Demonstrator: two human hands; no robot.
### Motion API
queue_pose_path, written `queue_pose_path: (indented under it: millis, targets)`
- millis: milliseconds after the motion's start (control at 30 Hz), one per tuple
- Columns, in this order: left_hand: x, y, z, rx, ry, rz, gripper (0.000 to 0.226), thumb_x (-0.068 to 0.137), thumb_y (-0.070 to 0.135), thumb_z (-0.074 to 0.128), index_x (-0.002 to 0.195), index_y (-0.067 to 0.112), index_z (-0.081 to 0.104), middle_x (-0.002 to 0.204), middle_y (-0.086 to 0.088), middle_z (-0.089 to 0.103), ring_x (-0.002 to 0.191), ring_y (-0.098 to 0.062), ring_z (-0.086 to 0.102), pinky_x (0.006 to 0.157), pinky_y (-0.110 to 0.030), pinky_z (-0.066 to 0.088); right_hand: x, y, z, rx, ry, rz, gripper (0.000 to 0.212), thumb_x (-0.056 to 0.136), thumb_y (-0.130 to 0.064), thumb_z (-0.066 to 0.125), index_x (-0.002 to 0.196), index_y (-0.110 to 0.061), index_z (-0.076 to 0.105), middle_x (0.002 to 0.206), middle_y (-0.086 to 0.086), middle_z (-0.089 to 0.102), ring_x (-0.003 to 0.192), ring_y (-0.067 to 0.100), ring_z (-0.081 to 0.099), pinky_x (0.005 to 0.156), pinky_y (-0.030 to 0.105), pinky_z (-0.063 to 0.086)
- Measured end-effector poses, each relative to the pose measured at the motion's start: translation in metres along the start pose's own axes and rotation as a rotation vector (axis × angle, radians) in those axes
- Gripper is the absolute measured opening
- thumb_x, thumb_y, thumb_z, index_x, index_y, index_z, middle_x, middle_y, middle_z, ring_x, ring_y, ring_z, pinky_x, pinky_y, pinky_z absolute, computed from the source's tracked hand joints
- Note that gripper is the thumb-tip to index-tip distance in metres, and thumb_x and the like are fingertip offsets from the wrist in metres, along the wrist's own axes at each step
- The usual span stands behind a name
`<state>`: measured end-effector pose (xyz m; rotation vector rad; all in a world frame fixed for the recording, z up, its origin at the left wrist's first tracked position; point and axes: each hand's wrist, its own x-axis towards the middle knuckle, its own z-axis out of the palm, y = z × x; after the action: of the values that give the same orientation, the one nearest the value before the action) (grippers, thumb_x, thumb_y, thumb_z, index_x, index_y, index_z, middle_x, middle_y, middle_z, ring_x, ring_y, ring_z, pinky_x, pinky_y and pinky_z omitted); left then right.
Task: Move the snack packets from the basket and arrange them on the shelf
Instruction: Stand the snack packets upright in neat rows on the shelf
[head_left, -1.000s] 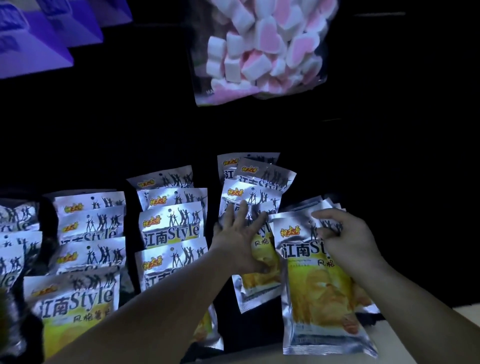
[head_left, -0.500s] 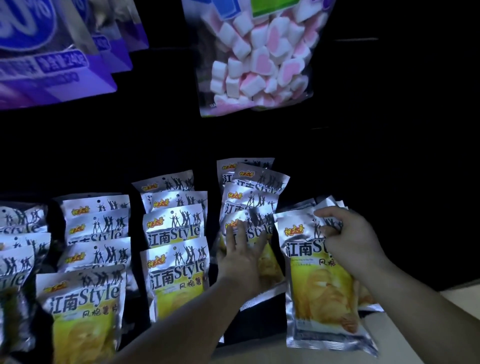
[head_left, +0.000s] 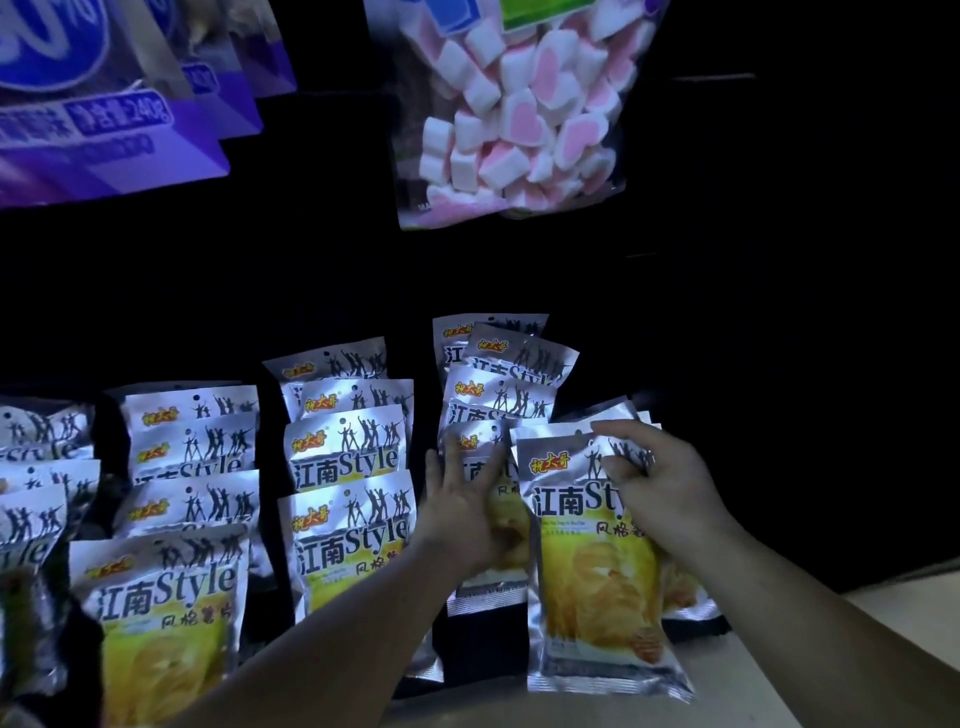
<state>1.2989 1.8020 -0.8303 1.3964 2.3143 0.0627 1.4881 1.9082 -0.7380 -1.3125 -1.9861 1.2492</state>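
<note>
Silver and yellow snack packets stand in several rows on a dark shelf. My right hand (head_left: 660, 488) grips the top of a bunch of these packets (head_left: 587, 582) at the right end of the rows, fingers curled over their upper edge. My left hand (head_left: 462, 504) lies flat, fingers straight, against the front packet (head_left: 480, 447) of the neighbouring row, just left of the held bunch. No basket shows in this view.
Further rows of the same packets (head_left: 348, 457) fill the shelf to the left. Above hang a clear bag of pink and white marshmallows (head_left: 514, 114) and purple packs (head_left: 98, 104). A pale floor strip (head_left: 893, 623) shows at lower right.
My left hand has slid down and a little left on the front packet of its row. The right hand keeps its grip on the bunch, almost still. The view has tilted up slightly.
</note>
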Motion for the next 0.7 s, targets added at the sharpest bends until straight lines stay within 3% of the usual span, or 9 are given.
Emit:
queue_pose_path:
  millis: [133,333,467,567,700]
  targets:
    - [0.007,-0.004,0.008,-0.165,-0.024,-0.001,0.118,0.078,0.069,0.071,0.15,0.059,-0.022,0.16,0.004,-0.043,0.149,-0.045,-0.03,0.12,-0.064,0.026,0.006,0.007,-0.001,-0.012,0.003,0.01,0.042,0.104,-0.008,0.054,0.119,-0.045,0.066,0.059,0.001,0.043,0.035,0.008,0.027,0.04,0.021,0.031]
    - [0.001,-0.008,0.005,-0.245,-0.002,0.01,0.115,0.073,0.074,0.072,0.148,0.066,-0.014,0.158,0.018,-0.042,0.156,-0.039,-0.013,0.116,-0.068,0.031,0.013,0.015,-0.003,-0.025,0.063,0.027,0.041,0.105,-0.01,0.053,0.12,-0.047,0.063,0.065,0.007,0.043,0.033,0.009,0.031,0.038,0.019,0.031]
    - [-0.012,0.003,0.009,-0.213,-0.003,0.025,0.113,0.078,0.068,0.07,0.15,0.062,-0.017,0.158,0.01,-0.046,0.156,-0.039,-0.003,0.121,-0.059,0.029,0.012,0.01,-0.003,-0.037,0.053,0.025,0.042,0.105,-0.008,0.052,0.119,-0.047,0.062,0.073,0.002,0.043,0.032,0.007,0.036,0.037,0.017,0.031]
    - [-0.017,0.01,0.013,-0.164,0.025,0.013,0.11,0.084,0.063,0.066,0.153,0.054,-0.02,0.16,0.002,-0.044,0.156,-0.039,0.004,0.118,-0.052,0.037,0.008,0.006,-0.001,-0.034,0.036,0.002,0.045,0.105,-0.006,0.052,0.114,-0.05,0.061,0.078,0.001,0.041,0.035,0.004,0.042,0.037,0.015,0.031]
    - [-0.018,0.011,0.006,-0.132,-0.019,-0.064,0.109,0.088,0.066,0.062,0.156,0.046,-0.021,0.16,-0.003,-0.043,0.157,-0.038,0.002,0.114,-0.049,0.04,0.007,0.002,-0.004,-0.073,0.044,-0.006,0.045,0.105,-0.008,0.052,0.114,-0.052,0.06,0.083,0.003,0.041,0.038,0.004,0.044,0.038,0.014,0.032]
